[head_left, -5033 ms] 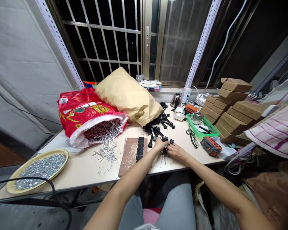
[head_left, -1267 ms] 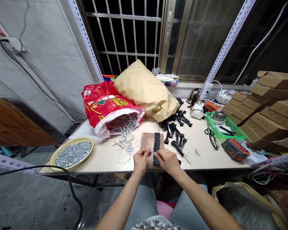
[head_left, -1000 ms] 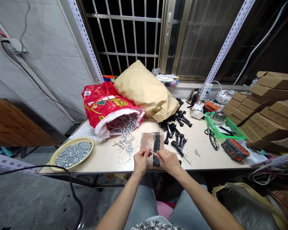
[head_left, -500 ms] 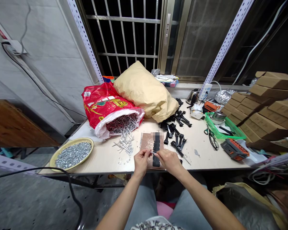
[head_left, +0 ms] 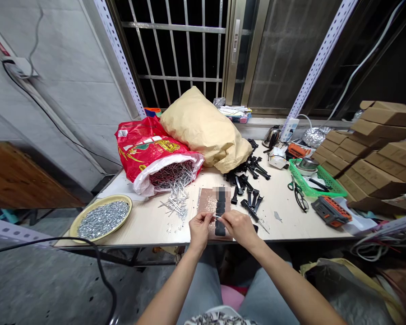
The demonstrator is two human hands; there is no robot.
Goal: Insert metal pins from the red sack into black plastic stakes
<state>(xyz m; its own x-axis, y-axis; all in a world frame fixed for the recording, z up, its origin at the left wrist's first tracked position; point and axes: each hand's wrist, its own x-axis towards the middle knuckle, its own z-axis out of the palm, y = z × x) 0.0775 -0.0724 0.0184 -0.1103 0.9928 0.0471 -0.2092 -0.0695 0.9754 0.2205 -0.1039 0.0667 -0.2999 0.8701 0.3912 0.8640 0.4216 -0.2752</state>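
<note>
My left hand [head_left: 199,231] and my right hand [head_left: 239,226] are close together over a brown board [head_left: 206,198] near the table's front edge. Both are closed in a pinch on a thin metal pin [head_left: 217,216], which lies roughly level between the fingertips. Just beneath it a row of black blocks [head_left: 220,231] runs along the board, with pale small bits scattered to the left. Similar loose metal pins [head_left: 176,198] spill out of a red bag [head_left: 145,144]. To my right is a black-handled tool with a thin shaft [head_left: 248,209].
A yellow bowl [head_left: 127,216] of small shiny metal pieces stands at the left. Black plastic parts [head_left: 253,169] lie in a pile beside a big tan sack [head_left: 203,126]. Further right are scissors [head_left: 300,198], a green basket [head_left: 338,194], an orange-and-grey device [head_left: 331,211] and stacked cardboard boxes [head_left: 375,176].
Almost nothing differs. Both hands stay over the board with the metal pin, with only a very slight shift of the fingers.
</note>
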